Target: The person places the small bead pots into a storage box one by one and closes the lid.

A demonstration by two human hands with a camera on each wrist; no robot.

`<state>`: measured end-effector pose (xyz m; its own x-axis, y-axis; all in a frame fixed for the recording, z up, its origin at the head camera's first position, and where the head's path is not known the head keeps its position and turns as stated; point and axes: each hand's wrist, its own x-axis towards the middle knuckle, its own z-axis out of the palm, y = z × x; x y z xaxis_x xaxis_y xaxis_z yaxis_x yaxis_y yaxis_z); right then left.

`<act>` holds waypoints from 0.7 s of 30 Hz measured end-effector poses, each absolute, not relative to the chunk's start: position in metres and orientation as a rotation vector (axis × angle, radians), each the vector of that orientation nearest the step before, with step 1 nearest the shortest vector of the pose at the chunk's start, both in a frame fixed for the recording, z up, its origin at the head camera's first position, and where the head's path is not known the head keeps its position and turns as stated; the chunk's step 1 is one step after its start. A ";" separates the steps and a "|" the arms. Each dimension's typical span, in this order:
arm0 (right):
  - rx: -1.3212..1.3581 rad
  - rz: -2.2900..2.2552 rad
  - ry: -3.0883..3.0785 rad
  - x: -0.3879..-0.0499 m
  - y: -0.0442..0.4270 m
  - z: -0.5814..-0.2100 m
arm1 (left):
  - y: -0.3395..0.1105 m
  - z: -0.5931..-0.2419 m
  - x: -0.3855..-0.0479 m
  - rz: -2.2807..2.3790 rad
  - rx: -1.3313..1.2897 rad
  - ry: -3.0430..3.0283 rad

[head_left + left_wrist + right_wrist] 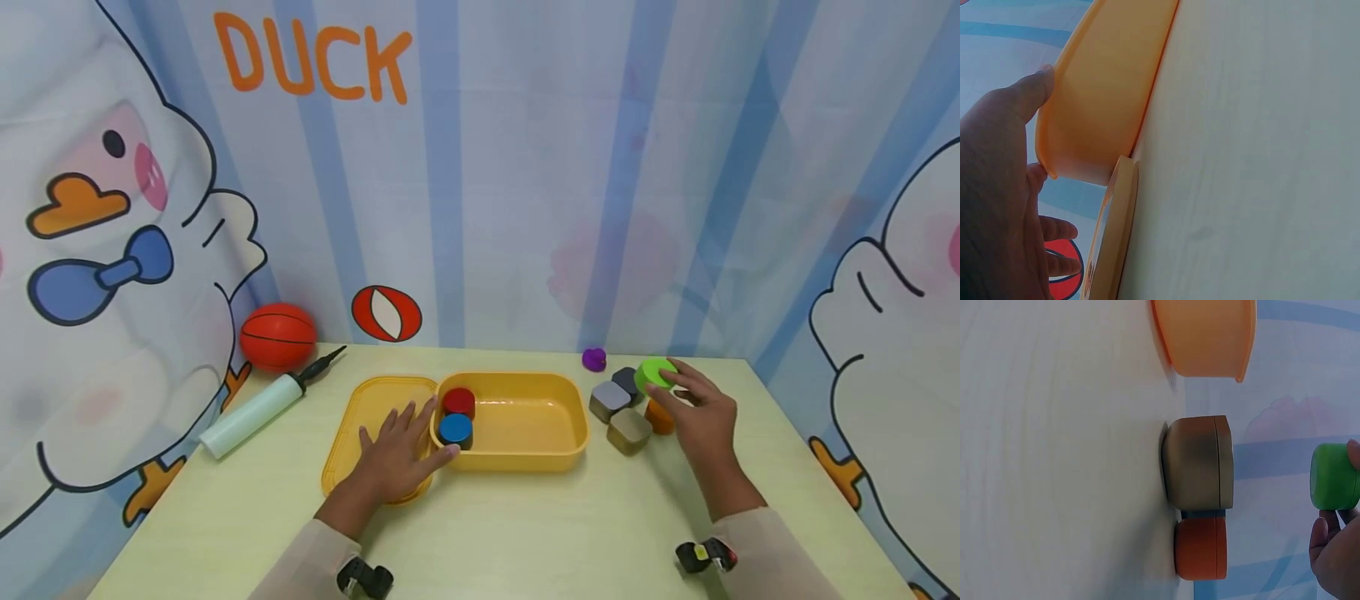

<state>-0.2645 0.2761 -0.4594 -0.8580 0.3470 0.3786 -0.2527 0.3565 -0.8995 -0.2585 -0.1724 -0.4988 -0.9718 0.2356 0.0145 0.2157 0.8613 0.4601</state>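
Raised above a cluster of small containers, my right hand (703, 417) pinches a small round green container (1331, 477) between thumb and fingers. Under it stand an orange container (1201, 549), a tan one (629, 431), a light grey one (609, 400) and a dark one (626, 382). My left hand (405, 454) has its fingers spread and touches the left rim of the yellow box (525, 461). Inside that box, at its left end, are a red round container (459, 402) and a blue-topped one (456, 430). The yellow lid (360, 417) lies partly beneath my left hand.
A red ball (278, 337) sits at the back left, beside a pale green hand pump (258, 412) with a black nozzle. A small purple object (594, 359) is near the back edge. Behind the table (555, 533) hangs a printed curtain (510, 167).
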 end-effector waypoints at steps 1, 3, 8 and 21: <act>-0.088 1.551 -2.097 -0.265 0.274 -0.459 | -0.172 -0.498 -0.259 0.734 0.362 2.989; -0.097 1.591 -2.088 -0.266 0.270 -0.457 | -0.172 -0.498 -0.259 0.735 0.360 2.988; -0.113 1.651 -2.091 -0.270 0.259 -0.454 | -0.172 -0.498 -0.259 0.731 0.361 2.988; 0.048 1.803 -2.024 -0.283 0.229 -0.448 | -0.173 -0.498 -0.258 0.744 0.366 2.983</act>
